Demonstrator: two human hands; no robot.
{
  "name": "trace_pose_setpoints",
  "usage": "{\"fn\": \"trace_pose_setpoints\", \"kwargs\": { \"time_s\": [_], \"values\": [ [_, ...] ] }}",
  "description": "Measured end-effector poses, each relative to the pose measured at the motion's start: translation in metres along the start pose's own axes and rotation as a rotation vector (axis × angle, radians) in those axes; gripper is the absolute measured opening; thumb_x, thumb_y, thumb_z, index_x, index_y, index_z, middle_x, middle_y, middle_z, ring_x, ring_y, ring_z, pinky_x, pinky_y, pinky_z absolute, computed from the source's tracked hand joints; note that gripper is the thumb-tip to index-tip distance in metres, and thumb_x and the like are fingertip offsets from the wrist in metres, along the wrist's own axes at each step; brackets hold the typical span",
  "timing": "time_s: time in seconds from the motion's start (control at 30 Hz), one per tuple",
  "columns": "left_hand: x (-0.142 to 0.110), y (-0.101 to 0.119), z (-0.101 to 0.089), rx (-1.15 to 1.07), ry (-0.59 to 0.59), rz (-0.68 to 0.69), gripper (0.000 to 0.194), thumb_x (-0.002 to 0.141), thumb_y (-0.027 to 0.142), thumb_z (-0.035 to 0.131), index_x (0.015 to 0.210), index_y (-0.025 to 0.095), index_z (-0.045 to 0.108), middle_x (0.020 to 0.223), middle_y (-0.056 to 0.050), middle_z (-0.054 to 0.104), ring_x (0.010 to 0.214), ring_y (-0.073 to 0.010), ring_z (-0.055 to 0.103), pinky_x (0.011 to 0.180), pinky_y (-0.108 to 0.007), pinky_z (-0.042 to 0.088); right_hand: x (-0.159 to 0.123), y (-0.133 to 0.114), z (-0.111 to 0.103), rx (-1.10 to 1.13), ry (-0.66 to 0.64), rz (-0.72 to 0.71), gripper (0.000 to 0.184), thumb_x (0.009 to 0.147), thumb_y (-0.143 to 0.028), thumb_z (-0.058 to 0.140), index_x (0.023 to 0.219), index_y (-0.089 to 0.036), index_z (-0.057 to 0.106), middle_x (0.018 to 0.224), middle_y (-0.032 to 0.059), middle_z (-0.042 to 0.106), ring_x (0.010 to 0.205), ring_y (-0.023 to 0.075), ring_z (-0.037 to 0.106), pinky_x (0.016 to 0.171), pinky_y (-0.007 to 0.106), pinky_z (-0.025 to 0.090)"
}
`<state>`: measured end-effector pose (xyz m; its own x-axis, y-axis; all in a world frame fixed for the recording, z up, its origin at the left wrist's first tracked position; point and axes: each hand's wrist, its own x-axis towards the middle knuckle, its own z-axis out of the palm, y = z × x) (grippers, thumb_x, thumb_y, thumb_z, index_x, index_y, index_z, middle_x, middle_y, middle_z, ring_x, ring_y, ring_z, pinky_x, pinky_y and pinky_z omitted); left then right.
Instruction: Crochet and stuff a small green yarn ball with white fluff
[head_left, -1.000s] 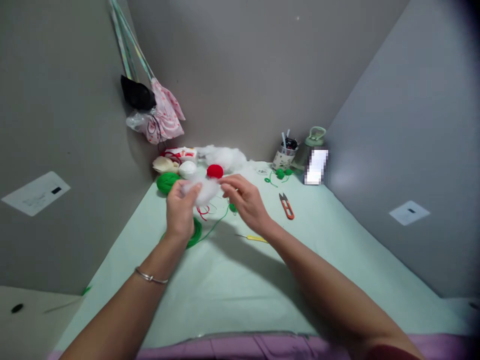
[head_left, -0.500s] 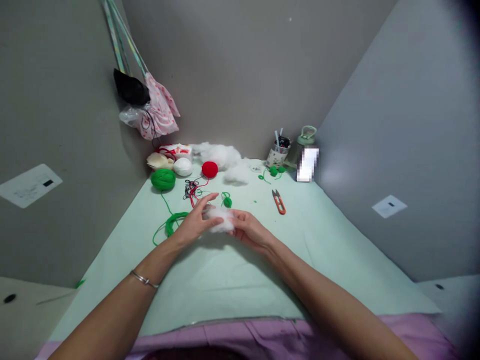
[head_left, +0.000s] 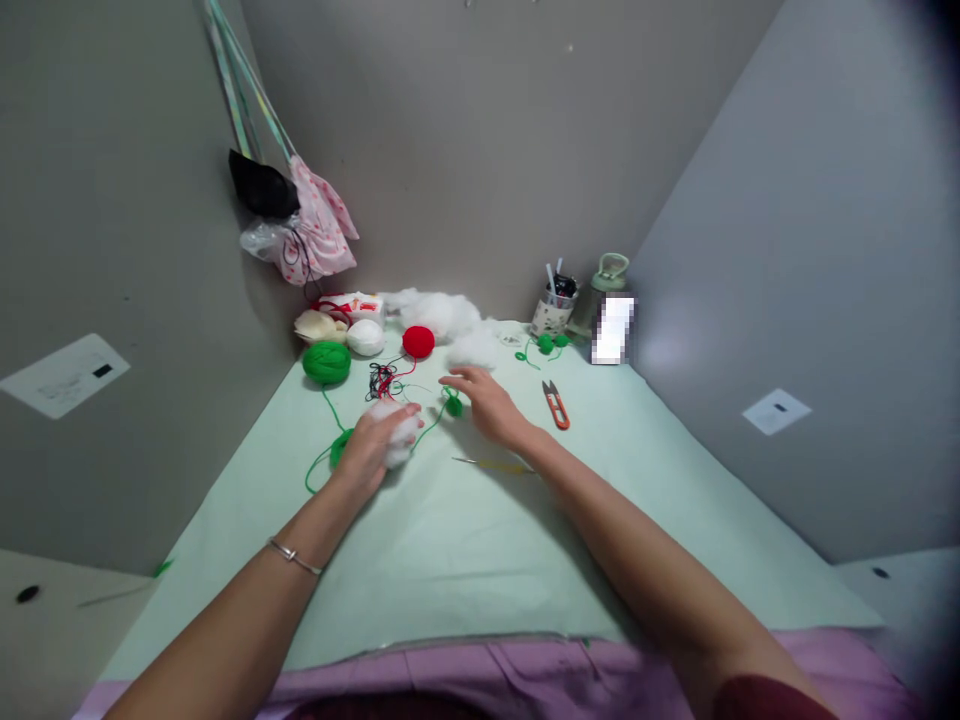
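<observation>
The left hand [head_left: 364, 450] has its fingers curled and pressed on a wad of white stuffing [head_left: 399, 440], which sits just above the table [head_left: 420, 590], left of centre and beside a coil of green yarn [head_left: 342, 447]. The right hand [head_left: 489, 408] is extended forward, its visible fingers loosely apart and holding nothing that I can observe; the fingertips are at a small green piece [head_left: 454, 405], and I cannot tell whether they touch it. A yellow-handled hook [head_left: 499, 467] lies below the right wrist, its far end partly hidden by the arm. Orange snips [head_left: 556, 407] rest to the right of that hand. Behind the hands I note a red yarn ball [head_left: 418, 342], a green yarn ball [head_left: 326, 362], a white yarn ball [head_left: 366, 338] and a heap of white fluff [head_left: 439, 315] against the back wall. A lit phone [head_left: 613, 330] leans upright at the right rear, before a green bottle [head_left: 610, 272]
</observation>
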<state>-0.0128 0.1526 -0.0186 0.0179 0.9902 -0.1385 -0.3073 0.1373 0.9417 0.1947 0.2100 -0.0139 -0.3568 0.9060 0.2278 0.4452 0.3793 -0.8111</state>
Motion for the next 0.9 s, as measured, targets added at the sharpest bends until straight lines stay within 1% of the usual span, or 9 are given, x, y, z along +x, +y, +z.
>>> {"fn": "trace_pose_setpoints", "kwargs": {
  "time_s": [0.07,0.2,0.3,0.37,0.53,0.63,0.7,0.8,0.9],
  "values": [
    [-0.002,0.006,0.0,0.001,0.03,0.016,0.042,0.065,0.036,0.085,0.094,0.019,0.06,0.077,0.001,0.067,0.058,-0.0097,0.061,0.048,-0.017,0.042,0.011,0.0,-0.001,-0.071,-0.081,-0.055,0.036,0.083,0.001,0.055,0.105,-0.022,0.073,0.149,0.0108,0.055,0.144,0.0292,0.04,0.119,0.054,0.026],
    [-0.003,0.011,-0.001,0.047,0.047,0.057,0.046,0.065,0.042,0.083,0.099,0.021,0.06,0.068,0.005,0.06,0.05,-0.009,0.053,0.042,-0.017,0.033,0.02,0.002,-0.002,-0.087,-0.133,-0.063,0.021,0.079,0.0,0.062,0.082,-0.018,0.072,0.134,0.0142,0.066,0.142,0.0312,0.042,0.12,0.054,0.023],
    [-0.005,0.011,-0.002,0.118,0.064,0.108,0.037,0.07,0.048,0.08,0.086,0.021,0.06,0.058,0.007,0.053,0.046,-0.0092,0.046,0.043,-0.019,0.03,0.01,-0.003,-0.006,0.009,-0.073,-0.001,0.008,0.085,-0.015,0.063,0.082,-0.018,0.07,0.121,0.0143,0.07,0.133,0.0301,0.051,0.116,0.051,0.033],
    [-0.008,0.011,-0.002,0.181,0.046,0.157,0.033,0.073,0.047,0.079,0.081,0.021,0.061,0.057,0.007,0.051,0.047,-0.0095,0.045,0.046,-0.021,0.031,-0.005,-0.012,-0.008,0.128,-0.045,0.066,0.015,0.092,-0.029,0.058,0.092,-0.018,0.069,0.11,0.0116,0.073,0.115,0.0265,0.063,0.106,0.048,0.044],
    [-0.025,0.014,0.01,0.328,-0.088,0.251,0.041,0.065,0.032,0.088,0.1,0.023,0.071,0.086,0.002,0.066,0.073,-0.0152,0.06,0.065,-0.023,0.044,-0.047,-0.038,-0.001,0.464,-0.072,0.257,0.033,0.09,-0.05,0.058,0.086,-0.018,0.061,0.085,0.0072,0.074,0.08,0.0181,0.069,0.087,0.038,0.055],
    [-0.031,0.014,0.016,0.426,-0.196,0.333,0.045,0.074,0.033,0.081,0.116,0.024,0.069,0.104,-0.003,0.068,0.097,-0.0218,0.064,0.081,-0.028,0.048,-0.061,-0.046,0.009,0.596,-0.069,0.347,0.036,0.082,-0.053,0.067,0.078,-0.019,0.059,0.073,0.0035,0.07,0.069,0.0155,0.067,0.08,0.034,0.056],
    [-0.031,0.013,0.018,0.463,-0.224,0.368,0.037,0.081,0.034,0.075,0.116,0.024,0.069,0.107,-0.005,0.068,0.105,-0.0236,0.063,0.088,-0.031,0.048,-0.065,-0.048,0.013,0.652,-0.075,0.385,0.037,0.077,-0.053,0.072,0.076,-0.019,0.06,0.068,0.0018,0.068,0.066,0.0145,0.065,0.077,0.032,0.056],
    [-0.031,0.012,0.016,0.454,-0.207,0.39,0.042,0.074,0.03,0.08,0.115,0.026,0.071,0.11,-0.005,0.068,0.111,-0.0245,0.06,0.1,-0.033,0.043,-0.066,-0.052,0.016,0.695,-0.1,0.425,0.038,0.073,-0.053,0.075,0.071,-0.018,0.06,0.059,-0.0007,0.063,0.059,0.0135,0.063,0.069,0.029,0.055],
    [-0.029,0.012,0.014,0.381,-0.171,0.344,0.03,0.068,0.031,0.085,0.096,0.024,0.075,0.097,-0.003,0.069,0.098,-0.0231,0.063,0.092,-0.032,0.047,-0.065,-0.052,0.016,0.682,-0.12,0.448,0.034,0.074,-0.05,0.072,0.071,-0.018,0.062,0.053,-0.0017,0.06,0.053,0.0132,0.061,0.061,0.027,0.052]
  ]
}}
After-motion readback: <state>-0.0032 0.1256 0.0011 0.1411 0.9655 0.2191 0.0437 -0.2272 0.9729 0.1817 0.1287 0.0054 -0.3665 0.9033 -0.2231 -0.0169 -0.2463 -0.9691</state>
